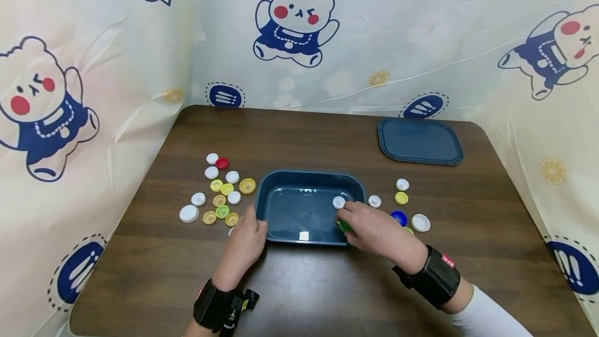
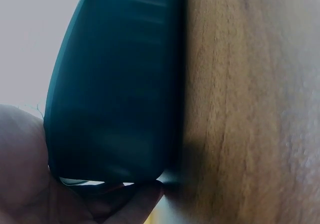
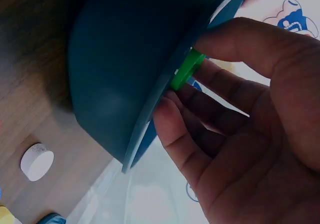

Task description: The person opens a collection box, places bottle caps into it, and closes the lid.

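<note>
A dark blue plastic box [image 1: 306, 207] sits in the middle of the table. My left hand [image 1: 248, 238] grips its left end; in the left wrist view the thumb [image 2: 22, 154] lies by the rim, fingers curled at the end wall. Over the right part of the box, my right hand [image 1: 374, 230] pinches a green bottle cap [image 1: 344, 225], which shows between thumb and fingers in the right wrist view [image 3: 187, 69]. A white bottle cap [image 1: 339, 202] shows inside the box's outline, beside the right fingertips.
Several white, yellow, green and red caps, such as a large yellow cap [image 1: 247, 186], lie left of the box. To its right are white caps [image 1: 421, 222], a yellow cap [image 1: 401, 198] and a blue cap [image 1: 399, 217]. A dark blue lid [image 1: 420, 142] lies at the back right.
</note>
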{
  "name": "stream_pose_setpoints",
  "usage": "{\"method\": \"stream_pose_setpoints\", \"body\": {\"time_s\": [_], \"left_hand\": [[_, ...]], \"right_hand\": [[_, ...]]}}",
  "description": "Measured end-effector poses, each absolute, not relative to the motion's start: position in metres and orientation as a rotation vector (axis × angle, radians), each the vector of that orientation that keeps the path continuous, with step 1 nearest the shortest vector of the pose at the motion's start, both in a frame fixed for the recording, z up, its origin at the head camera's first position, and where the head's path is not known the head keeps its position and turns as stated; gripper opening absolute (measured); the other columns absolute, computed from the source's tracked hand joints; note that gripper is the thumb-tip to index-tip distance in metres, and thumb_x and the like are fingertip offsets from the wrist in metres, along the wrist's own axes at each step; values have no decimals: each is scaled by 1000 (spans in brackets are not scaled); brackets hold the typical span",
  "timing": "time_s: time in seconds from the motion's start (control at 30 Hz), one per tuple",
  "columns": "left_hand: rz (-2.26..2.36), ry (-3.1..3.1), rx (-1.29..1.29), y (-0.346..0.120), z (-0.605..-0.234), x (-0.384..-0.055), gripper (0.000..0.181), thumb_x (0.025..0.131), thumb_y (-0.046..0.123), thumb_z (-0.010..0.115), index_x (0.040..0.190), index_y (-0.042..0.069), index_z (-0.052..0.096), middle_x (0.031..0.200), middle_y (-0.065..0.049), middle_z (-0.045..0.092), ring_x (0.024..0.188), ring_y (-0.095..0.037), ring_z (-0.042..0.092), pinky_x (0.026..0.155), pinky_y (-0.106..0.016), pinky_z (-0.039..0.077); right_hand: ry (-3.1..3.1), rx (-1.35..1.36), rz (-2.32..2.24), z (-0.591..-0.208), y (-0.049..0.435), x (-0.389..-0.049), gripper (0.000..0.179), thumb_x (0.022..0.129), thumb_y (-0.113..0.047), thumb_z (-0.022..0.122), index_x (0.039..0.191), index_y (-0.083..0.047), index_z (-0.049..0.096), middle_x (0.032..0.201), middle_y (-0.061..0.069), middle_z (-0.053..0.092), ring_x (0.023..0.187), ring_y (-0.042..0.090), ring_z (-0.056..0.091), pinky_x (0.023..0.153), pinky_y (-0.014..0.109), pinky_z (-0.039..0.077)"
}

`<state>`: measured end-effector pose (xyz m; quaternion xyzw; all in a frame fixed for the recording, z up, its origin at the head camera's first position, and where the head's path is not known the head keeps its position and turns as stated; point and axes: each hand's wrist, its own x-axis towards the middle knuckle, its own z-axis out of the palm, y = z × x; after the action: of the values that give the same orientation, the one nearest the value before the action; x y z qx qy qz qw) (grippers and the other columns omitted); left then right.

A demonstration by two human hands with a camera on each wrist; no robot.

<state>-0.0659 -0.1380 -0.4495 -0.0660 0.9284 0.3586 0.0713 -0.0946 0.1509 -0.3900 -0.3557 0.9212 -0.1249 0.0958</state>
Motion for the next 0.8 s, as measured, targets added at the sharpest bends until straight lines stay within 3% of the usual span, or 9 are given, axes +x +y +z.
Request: {"method": "stream_pose_setpoints", "body": {"time_s": [0.8], "left_hand": [[1073, 2796, -192, -138, -451, -66, 41, 99, 9, 43, 135, -10, 44, 100, -20, 60, 86, -29, 55, 76, -49, 48]], "right_hand": [[2743, -1007, -315, -388, 154, -92, 34, 89, -25, 77, 118, -8, 68, 103, 3, 62, 87, 14, 56, 71, 28, 53]]}}
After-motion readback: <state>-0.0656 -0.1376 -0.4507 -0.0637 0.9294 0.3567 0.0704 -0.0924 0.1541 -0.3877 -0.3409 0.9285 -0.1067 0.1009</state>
